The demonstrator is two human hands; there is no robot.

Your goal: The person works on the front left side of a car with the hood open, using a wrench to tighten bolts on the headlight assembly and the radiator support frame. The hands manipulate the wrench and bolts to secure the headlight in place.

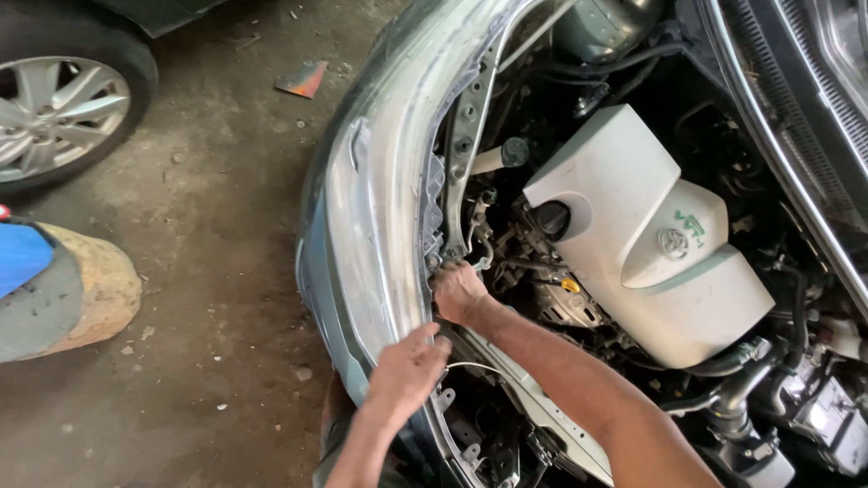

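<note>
- While both hands work the front edge of the open engine bay, the right hand is a closed fist at the radiator support, knuckles up, clamped on something small at the bracket; what it grips is hidden by the fist.
- Left hand, at 7 o'clock from the right, is curled over the inner lip of the loosened silver bumper, fingers hooked round the edge and gripping it.
- Thin pale wire runs from the left hand toward 3 o'clock, under the right forearm. Can't tell if it's pinched in the fingers or just passing by.
- White engine cover sits at 2 o'clock from the hands, black filler cap on its near corner. Untouched.
- Another car's wheel at 10 o'clock, well apart, on the concrete floor.
- Risks, my read:
  - bumper lip looks flexed away from the support; pull harder with clips engaged and a tab snaps.
  - sharp sheet-metal edge right beside the right knuckles; a slip means a cut.
  - wire could snag on the forearm and tear loose.
  - a small fastener dropped here falls into the gap below.
</note>
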